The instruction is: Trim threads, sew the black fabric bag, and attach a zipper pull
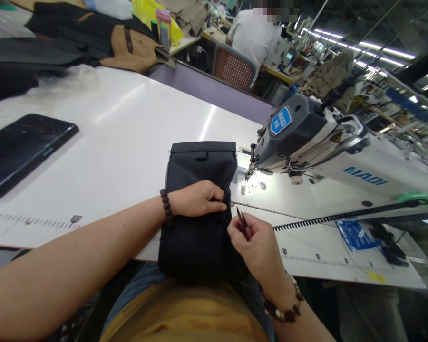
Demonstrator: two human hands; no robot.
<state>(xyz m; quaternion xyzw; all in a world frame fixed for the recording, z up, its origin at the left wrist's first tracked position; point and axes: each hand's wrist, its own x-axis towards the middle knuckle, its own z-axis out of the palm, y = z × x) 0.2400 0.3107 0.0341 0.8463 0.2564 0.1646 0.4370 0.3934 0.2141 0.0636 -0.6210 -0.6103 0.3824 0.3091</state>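
A black fabric piece (196, 237) with a hemmed top and a small loop lies over the table's front edge, its lower end at my lap. My left hand (199, 198) rests across it, thumb and fingers pinched on its right side. At that same edge, lower down, is my right hand (258, 242), closed around small thread snips (244, 225) whose dark points face up and away from me. Whether its fingertips also grip the fabric, I cannot tell. Just past the fabric's right edge stands the needle area of a sewing machine (299, 133).
A black phone or tablet (24, 147) lies on the white table (128, 128) at left. Dark and tan material (128, 47) is heaped at the back left. A coiled black cord (306, 222) runs right, above a blue packet (356, 235). Beyond the purple divider sits a person (251, 38).
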